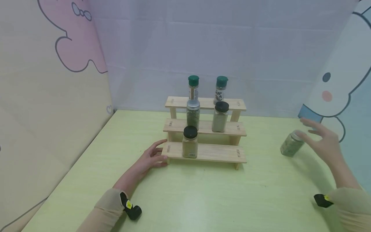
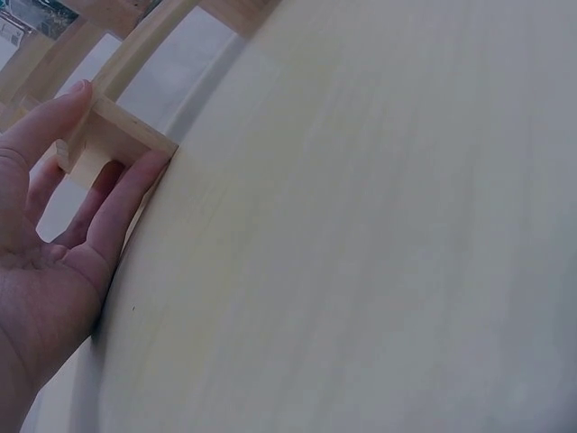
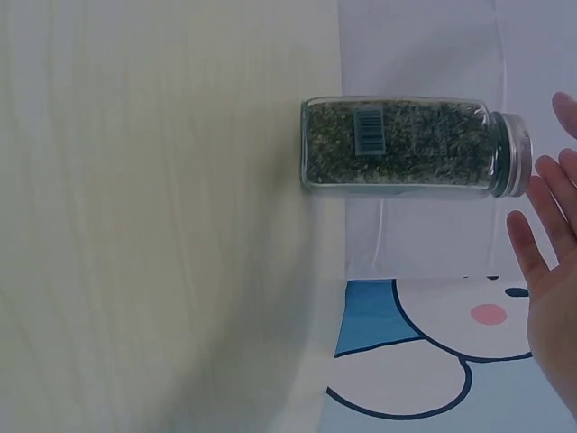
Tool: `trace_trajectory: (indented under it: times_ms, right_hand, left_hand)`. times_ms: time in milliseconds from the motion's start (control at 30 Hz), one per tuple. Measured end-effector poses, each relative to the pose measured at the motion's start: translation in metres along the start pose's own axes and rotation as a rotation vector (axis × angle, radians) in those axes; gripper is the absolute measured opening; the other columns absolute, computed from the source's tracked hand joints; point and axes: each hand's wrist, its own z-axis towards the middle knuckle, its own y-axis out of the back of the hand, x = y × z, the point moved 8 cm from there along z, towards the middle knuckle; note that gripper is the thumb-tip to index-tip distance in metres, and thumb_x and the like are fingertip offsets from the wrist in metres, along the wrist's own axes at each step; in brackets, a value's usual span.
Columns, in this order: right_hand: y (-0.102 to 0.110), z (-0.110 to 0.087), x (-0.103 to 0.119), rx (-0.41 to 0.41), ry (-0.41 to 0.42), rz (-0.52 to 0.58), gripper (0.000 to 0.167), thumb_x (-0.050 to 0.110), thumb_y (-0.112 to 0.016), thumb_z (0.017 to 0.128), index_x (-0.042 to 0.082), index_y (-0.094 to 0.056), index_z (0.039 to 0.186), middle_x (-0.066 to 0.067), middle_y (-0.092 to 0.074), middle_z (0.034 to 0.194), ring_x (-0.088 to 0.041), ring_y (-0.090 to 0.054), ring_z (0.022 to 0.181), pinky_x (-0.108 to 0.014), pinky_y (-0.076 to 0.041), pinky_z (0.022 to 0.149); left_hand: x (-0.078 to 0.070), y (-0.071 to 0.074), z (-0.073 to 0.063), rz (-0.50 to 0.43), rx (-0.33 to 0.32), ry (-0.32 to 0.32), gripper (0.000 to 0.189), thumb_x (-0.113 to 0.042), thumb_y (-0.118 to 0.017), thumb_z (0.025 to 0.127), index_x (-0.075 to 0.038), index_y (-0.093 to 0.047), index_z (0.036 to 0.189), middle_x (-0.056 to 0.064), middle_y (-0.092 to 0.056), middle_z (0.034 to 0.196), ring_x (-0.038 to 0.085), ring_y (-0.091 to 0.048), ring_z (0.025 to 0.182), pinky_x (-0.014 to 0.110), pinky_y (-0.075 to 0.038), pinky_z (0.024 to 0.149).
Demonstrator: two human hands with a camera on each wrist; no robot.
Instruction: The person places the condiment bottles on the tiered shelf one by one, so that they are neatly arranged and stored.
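My left hand [image 1: 149, 158] holds the left end of the lowest step of a three-tier wooden rack [image 1: 220, 152]. In the left wrist view, the thumb lies on the board's edge and the fingers touch its end support [image 2: 126, 140]. On the right, my right hand [image 1: 326, 143] is spread beside the lid of a glass spice jar [image 1: 291, 145]. This jar has a silver lid and green dried herbs inside; it stands upright on the table. The right wrist view shows its barcode label [image 3: 370, 132] and the fingertips close to the lid, not wrapped round it.
On the rack's bottom step stands a black-lidded jar [image 1: 190, 143]. The middle step bears a silver-lidded herb jar [image 1: 193, 116] and another black-lidded jar [image 1: 220, 118]. Two green-capped shakers, one left [image 1: 193, 88] and one right [image 1: 220, 91], stand on top. A white curtain [image 1: 179, 48] hangs behind.
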Motion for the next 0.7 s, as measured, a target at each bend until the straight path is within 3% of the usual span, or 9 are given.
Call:
trace_trajectory:
  times_ms: [100,233,467,700]
  right_hand:
    - [-0.003,-0.001,-0.008,0.063,-0.003,-0.028,0.055,0.023,-0.073,0.09,0.02,-0.054,0.142,0.044,-0.047,0.123,0.032,-0.044,0.091,0.005,-0.037,0.071]
    - [-0.007,-0.002,-0.018,0.136,-0.023,-0.036,0.055,0.026,-0.072,0.091,0.02,-0.054,0.143,0.043,-0.048,0.125,0.031,-0.043,0.093,0.004,-0.037,0.074]
    - [-0.013,-0.003,-0.02,0.191,-0.021,-0.039,0.054,0.025,-0.072,0.091,0.009,-0.055,0.139,0.051,-0.043,0.106,0.03,-0.042,0.091,0.004,-0.039,0.072]
    - [-0.016,-0.002,-0.023,0.245,-0.049,-0.067,0.056,0.031,-0.071,0.091,0.014,-0.054,0.141,0.048,-0.038,0.106,0.029,-0.042,0.086,-0.004,-0.042,0.067]
  left_hand:
    - [0.0,0.0,0.0,0.0,-0.002,0.002,0.07,-0.014,-0.067,0.094,-0.033,-0.033,0.152,0.02,-0.039,0.149,0.027,-0.057,0.122,0.045,-0.058,0.095]
    - [0.0,0.0,0.0,-0.003,0.001,0.003,0.07,-0.014,-0.067,0.094,-0.033,-0.033,0.152,0.02,-0.039,0.149,0.027,-0.057,0.122,0.045,-0.058,0.095]
    - [0.0,0.0,-0.001,-0.007,0.011,0.001,0.07,-0.014,-0.067,0.094,-0.032,-0.032,0.152,0.02,-0.039,0.149,0.026,-0.057,0.122,0.046,-0.057,0.096]
    - [0.0,0.0,-0.001,-0.009,0.018,0.002,0.071,-0.014,-0.067,0.094,-0.033,-0.031,0.152,0.02,-0.039,0.149,0.026,-0.057,0.121,0.046,-0.057,0.096]
